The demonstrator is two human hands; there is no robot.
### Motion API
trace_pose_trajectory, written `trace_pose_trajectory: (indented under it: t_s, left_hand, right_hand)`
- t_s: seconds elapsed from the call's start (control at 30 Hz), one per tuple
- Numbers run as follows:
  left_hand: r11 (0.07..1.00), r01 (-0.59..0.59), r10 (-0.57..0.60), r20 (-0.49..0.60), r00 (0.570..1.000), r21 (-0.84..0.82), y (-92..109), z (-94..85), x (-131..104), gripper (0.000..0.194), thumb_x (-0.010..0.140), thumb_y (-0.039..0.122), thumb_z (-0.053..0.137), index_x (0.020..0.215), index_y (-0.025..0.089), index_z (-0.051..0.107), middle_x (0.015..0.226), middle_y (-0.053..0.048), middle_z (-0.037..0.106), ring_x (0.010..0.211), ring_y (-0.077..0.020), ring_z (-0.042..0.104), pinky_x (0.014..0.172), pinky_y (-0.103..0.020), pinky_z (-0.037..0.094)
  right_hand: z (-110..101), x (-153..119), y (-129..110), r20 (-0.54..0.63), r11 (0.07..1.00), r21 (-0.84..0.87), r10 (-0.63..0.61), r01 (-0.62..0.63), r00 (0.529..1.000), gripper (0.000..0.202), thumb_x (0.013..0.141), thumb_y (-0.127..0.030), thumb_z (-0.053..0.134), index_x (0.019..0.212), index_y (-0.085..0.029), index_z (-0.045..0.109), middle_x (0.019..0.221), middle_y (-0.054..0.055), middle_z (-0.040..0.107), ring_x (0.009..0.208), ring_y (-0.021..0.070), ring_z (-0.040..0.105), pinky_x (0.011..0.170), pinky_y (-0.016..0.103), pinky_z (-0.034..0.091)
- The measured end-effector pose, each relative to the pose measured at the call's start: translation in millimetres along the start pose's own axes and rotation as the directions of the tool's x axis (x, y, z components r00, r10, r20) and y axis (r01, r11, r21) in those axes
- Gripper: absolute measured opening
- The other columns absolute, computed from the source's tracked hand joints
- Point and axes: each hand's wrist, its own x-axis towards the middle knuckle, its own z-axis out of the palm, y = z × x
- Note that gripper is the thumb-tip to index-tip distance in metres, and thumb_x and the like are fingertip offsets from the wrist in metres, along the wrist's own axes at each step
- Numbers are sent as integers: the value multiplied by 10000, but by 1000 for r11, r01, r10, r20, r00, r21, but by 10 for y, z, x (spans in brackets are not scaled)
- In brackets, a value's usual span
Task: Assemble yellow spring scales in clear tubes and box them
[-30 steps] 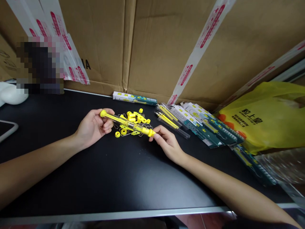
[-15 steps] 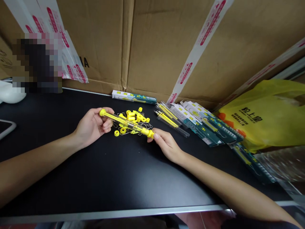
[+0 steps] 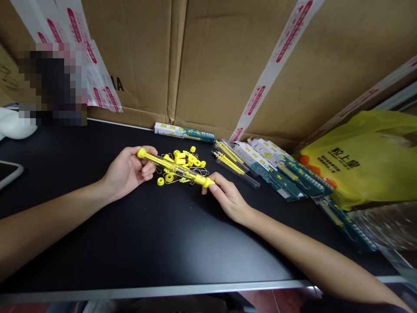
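A clear tubular spring scale [image 3: 163,163] with yellow end pieces is held slanting above the black table, its right end lower. My left hand [image 3: 125,173] is closed around the left end, by the yellow cap. At the other end, my right hand [image 3: 230,198] pinches the yellow end piece between thumb and fingers. Below and behind the tube lies a pile of loose yellow parts [image 3: 180,161], with rings, caps and bent wire hooks among them. The tube covers part of this pile.
Clear tubes with yellow inserts [image 3: 230,158] lie right of the pile. Printed spring scale boxes [image 3: 276,171] overlap beside them, and another box [image 3: 184,131] rests at the back. A yellow plastic bag [image 3: 368,161] stands right. Large cardboard [image 3: 221,65] walls the rear; a phone [image 3: 8,174] lies left.
The whole view has shifted slightly. Both hands keep their hold on the spring scale, with hardly any movement between the frames.
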Motion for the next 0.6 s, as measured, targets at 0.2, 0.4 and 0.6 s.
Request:
trace_pose_trajectory:
  t_s: [0.2, 0.4, 0.6]
  left_hand:
    - [1000, -11, 10, 20, 1000, 29, -4, -6, 3, 346, 880, 231, 321, 822, 146, 652, 482, -12, 420, 454, -121, 388, 444, -207, 392]
    - [999, -17, 15, 45, 999, 46, -20, -13, 10, 344, 877, 233, 318, 838, 151, 650, 489, -13, 428, 459, -126, 397, 447, -210, 396]
    - [999, -14, 12, 35, 999, 40, -25, -17, 12, 367, 885, 232, 298, 835, 150, 652, 491, -13, 421, 463, -124, 394, 454, -210, 398]
  right_hand:
    - [15, -19, 36, -40, 998, 63, 18, -15, 999, 254, 963, -410, 427, 850, -203, 521, 764, 15, 570, 703, 141, 513, 673, 269, 388]
    - [11, 1, 81, -38, 998, 55, -4, 6, 999, 435, 991, -430, 322, 745, -174, 572, 741, 34, 571, 676, 137, 503, 664, 272, 385]
    - [-6, 7, 44, -29, 997, 74, -5, 7, 1000, 377, 992, -430, 321, 802, -186, 538, 779, 25, 565, 686, 133, 491, 671, 275, 378]
